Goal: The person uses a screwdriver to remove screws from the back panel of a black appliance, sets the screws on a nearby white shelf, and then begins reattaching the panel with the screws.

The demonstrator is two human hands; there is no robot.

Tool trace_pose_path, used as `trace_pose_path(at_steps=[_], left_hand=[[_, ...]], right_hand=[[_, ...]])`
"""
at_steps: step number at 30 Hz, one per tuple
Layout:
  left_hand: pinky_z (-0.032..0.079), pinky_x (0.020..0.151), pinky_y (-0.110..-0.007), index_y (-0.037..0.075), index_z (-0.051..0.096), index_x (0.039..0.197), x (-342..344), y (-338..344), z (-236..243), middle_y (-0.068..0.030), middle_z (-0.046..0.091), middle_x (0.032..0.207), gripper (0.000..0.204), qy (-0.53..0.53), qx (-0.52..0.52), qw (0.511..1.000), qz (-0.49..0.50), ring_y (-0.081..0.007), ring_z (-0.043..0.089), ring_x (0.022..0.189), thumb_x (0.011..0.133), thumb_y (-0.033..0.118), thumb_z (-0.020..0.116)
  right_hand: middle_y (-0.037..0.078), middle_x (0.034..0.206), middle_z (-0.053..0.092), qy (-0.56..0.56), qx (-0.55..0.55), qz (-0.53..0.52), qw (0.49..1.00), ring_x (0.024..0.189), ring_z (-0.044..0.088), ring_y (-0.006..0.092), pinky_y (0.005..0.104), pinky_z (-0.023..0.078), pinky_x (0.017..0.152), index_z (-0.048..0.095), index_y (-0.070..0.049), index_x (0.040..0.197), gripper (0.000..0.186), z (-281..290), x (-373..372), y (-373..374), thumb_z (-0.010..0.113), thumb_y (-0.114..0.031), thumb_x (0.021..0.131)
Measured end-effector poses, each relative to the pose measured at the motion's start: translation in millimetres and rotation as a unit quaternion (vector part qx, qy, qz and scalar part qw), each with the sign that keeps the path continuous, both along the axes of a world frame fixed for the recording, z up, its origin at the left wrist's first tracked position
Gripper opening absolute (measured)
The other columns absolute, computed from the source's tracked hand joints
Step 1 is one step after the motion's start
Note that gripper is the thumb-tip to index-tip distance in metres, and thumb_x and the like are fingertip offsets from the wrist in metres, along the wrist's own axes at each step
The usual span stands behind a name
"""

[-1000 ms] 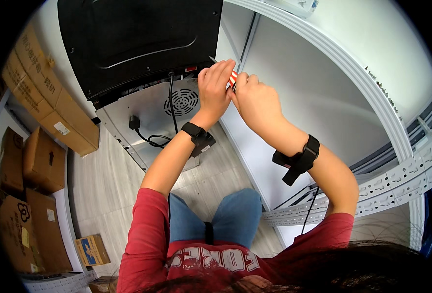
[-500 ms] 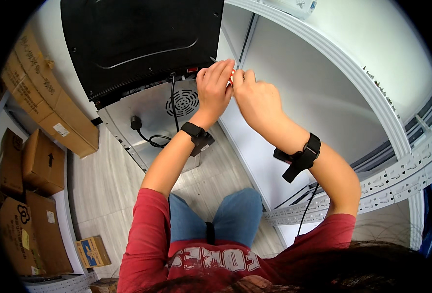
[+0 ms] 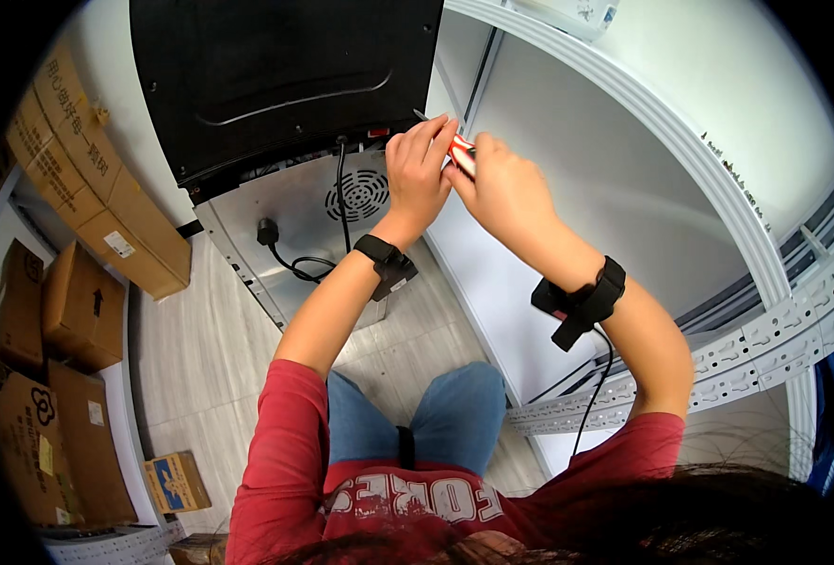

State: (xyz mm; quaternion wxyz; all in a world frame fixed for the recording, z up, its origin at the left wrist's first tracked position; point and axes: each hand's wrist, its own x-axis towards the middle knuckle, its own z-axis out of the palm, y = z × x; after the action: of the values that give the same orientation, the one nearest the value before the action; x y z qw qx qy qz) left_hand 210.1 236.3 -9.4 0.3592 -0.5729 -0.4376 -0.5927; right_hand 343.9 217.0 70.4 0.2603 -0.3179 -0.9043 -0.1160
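Since the last frame, the right hand (image 3: 511, 193) has shifted a little away from the left hand (image 3: 417, 177), baring more of the handle of the red-and-white tool (image 3: 462, 156). The tool sits slantwise between the hands, its thin dark tip poking past the left fingers near the right edge of the black panel (image 3: 285, 61); whether it touches cannot be told. The left fingers are wrapped around the tool's front part; the right fingertips curl out of sight, so I cannot tell whether they press the handle. Good handling likely means the left hand steadying the shaft while the right regrips and turns squarely, pressing along the tool's axis, with both wrists clear of the hanging black cord (image 3: 340, 188).
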Motion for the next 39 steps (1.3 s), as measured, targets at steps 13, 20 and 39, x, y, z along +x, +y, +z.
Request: trace_pose_path(at_steps=[13,20,39], left_hand=[[0.037,0.082,-0.037,0.004,0.057,0.115,-1,-1,-3,-0.0068,0.059,0.111,0.046,-0.013,0.015,1.000,0.000,-0.0223,0.055,0.102,0.070,0.006,0.066],[0.037,0.082,-0.038,0.005,0.058,0.111,3,4,4,-0.0060,0.059,0.108,0.044,-0.019,0.027,0.999,0.005,-0.0222,0.055,0.099,0.069,0.008,0.068],[0.038,0.084,-0.037,0.004,0.058,0.113,3,-1,-1,-0.0074,0.059,0.110,0.046,0.000,0.002,1.000,-0.026,-0.0218,0.056,0.104,0.067,0.001,0.062]], right_hand=[[0.015,0.076,0.055,-0.016,0.177,0.030,0.984,0.058,0.061,0.0308,0.0380,0.051,0.052,0.053,0.006,0.089,0.033,-10,-3,-5,0.065,-0.021,0.077],[0.020,0.063,0.059,0.103,-0.142,-0.059,0.983,0.058,0.062,0.0349,0.0391,0.049,0.053,0.057,0.007,0.084,0.039,24,-5,-8,0.064,-0.032,0.081],[0.017,0.082,0.052,0.061,0.018,0.020,0.998,0.063,0.060,0.0368,0.0413,0.051,0.055,0.047,0.003,0.099,0.039,5,2,-12,0.067,-0.019,0.073]])
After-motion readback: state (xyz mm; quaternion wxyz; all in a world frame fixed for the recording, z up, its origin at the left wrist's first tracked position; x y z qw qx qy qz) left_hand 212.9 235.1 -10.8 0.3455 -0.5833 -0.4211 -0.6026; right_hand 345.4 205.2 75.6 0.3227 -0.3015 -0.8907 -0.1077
